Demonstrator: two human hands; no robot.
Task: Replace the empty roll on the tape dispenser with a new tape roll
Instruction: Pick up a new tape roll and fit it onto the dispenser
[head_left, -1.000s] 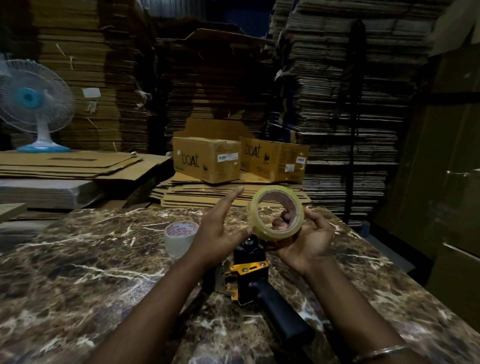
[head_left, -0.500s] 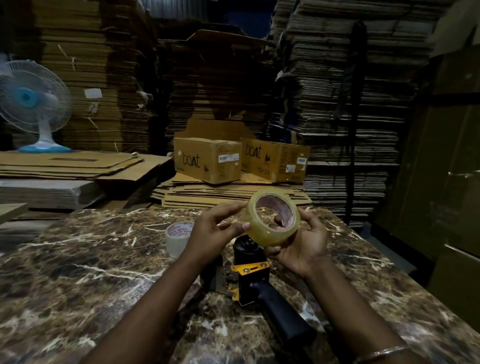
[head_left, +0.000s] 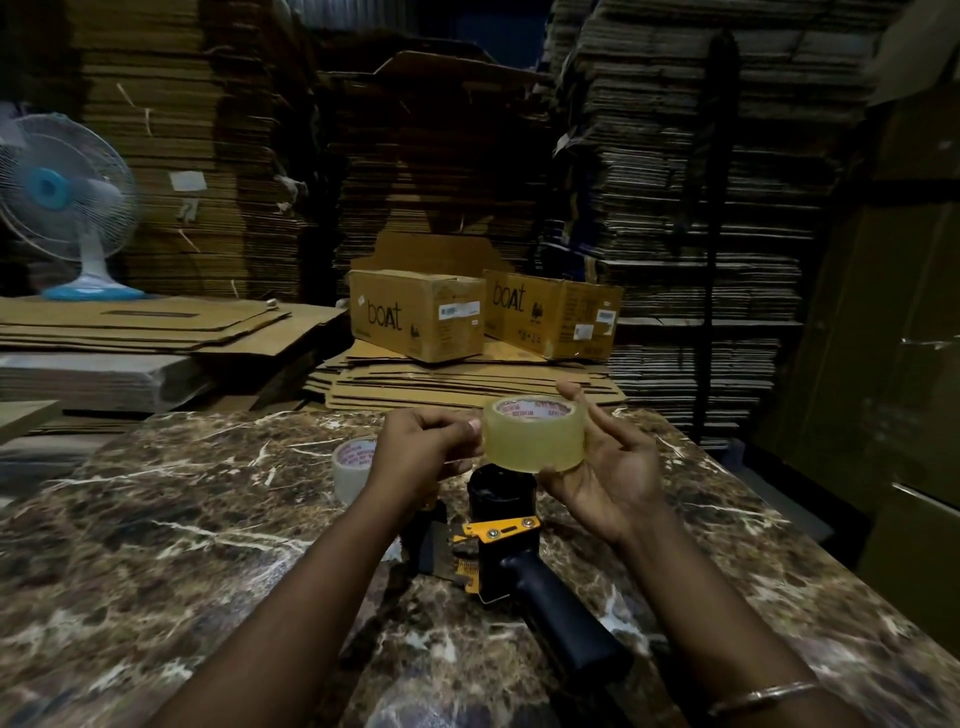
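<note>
Fingers (head_left: 618, 431) of the right hand (head_left: 610, 470) are curled around the new tape roll (head_left: 535, 441) and clamp it from below and from the far side. The left hand (head_left: 423, 449) has its fingertips pinched together at the near-left edge of the roll; I judge that it is picking at the loose tape end, but the end itself is too small to see. The roll is held in the air, flat, with its printed core facing up, just above the black hub (head_left: 501, 491) of the tape dispenser (head_left: 519, 556).

The step in hand seems to be preparing the new roll, because the hub looks bare and the empty roll (head_left: 353, 467) stands on the tabletop (head_left: 156, 545) to the left. The next move probably calls for lowering the roll over the hub with the core hole aligned, and with the sticky side turned the correct way for threading.

The dispenser lies on its side with the handle (head_left: 563, 621) toward the person. Its toothed blade (head_left: 462, 564) is near the left wrist, so the hand should be careful there. Two cardboard boxes (head_left: 421, 317) and a fan (head_left: 67, 208) are well apart behind.
</note>
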